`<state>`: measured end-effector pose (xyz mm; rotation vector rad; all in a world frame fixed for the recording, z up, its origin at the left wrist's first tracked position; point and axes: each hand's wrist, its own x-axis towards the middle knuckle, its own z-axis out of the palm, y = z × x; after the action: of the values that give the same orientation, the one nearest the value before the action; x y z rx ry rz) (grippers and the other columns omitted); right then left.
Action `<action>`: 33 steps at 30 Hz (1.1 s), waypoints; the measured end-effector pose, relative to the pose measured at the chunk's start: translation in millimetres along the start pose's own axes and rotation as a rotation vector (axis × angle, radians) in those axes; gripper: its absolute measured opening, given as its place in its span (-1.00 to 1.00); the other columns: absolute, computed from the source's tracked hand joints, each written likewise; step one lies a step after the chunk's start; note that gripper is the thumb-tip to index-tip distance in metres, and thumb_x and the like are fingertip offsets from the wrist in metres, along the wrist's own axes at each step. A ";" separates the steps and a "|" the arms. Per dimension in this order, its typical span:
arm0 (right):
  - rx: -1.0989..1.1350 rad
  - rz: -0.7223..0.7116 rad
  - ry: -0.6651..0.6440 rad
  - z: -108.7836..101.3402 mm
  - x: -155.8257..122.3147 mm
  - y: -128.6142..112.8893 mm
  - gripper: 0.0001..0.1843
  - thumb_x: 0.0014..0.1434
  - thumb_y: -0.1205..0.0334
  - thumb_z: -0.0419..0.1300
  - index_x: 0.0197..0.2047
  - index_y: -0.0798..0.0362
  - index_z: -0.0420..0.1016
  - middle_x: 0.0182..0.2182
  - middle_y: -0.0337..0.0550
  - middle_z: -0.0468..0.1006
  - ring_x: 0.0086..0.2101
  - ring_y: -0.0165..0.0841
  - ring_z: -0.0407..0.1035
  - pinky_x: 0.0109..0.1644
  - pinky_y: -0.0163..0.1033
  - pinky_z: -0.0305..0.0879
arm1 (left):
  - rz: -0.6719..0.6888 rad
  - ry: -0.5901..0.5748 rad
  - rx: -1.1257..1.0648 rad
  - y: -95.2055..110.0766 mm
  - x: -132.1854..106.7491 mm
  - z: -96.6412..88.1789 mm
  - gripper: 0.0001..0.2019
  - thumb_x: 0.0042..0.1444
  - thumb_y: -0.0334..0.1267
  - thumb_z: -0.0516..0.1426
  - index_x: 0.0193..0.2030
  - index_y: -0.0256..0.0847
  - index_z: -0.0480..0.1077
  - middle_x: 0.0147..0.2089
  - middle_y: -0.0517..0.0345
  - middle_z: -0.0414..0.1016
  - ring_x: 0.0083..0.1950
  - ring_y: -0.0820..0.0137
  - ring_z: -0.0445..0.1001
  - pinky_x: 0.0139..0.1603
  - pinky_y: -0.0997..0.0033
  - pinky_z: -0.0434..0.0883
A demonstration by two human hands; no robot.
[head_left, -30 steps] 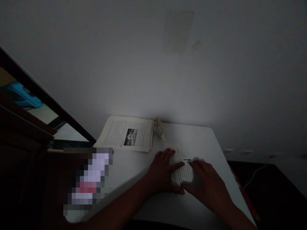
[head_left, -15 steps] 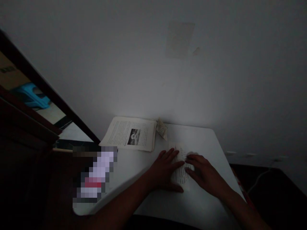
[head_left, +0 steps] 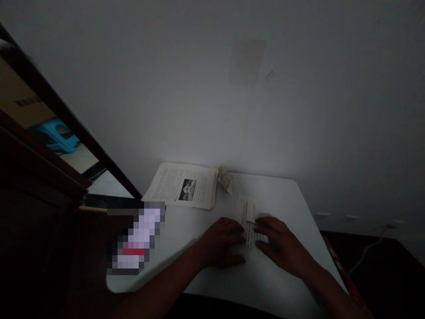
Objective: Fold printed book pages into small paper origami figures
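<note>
A small folded sheet of printed paper [head_left: 249, 233] lies on the white table in front of me. Its upper right part shows a folded flap. My left hand [head_left: 223, 243] rests at the paper's left edge, its thumb spread away from bent fingers. On the other side, my right hand [head_left: 280, 241] has its fingertips at the flap and right edge, with a gap between thumb and forefinger. Whether any fingertip pinches the paper is hard to see in the dim light.
An open book [head_left: 181, 184] lies at the table's back left, with a small folded paper piece [head_left: 225, 179] beside it. A blurred-out phone-like object [head_left: 139, 239] is at the left edge. The white table [head_left: 279, 188] meets a grey wall [head_left: 186, 88]. A blue stool [head_left: 61, 137] appears left.
My left hand has drawn back left and down off the paper, uncovering more print. A flap now shows near my right fingertips. The view has shifted slightly.
</note>
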<state>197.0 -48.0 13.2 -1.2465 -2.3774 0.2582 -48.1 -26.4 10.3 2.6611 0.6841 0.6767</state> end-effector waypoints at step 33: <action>-0.020 0.000 -0.010 6.8 2.6 -21.2 -0.90 0.10 0.17 0.18 -0.29 -0.13 0.53 0.02 -0.12 0.36 0.08 -0.10 0.16 0.08 0.08 0.14 | -0.019 0.001 -0.021 5.8 -2.9 -4.0 -0.88 0.01 -0.28 0.11 -0.30 -0.16 0.43 -0.17 0.08 0.43 -0.09 0.30 0.34 -0.03 0.22 0.24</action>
<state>176.9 -57.8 15.6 -1.2574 -2.3936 0.2417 -50.3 -32.0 15.0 2.6318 0.6974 0.6767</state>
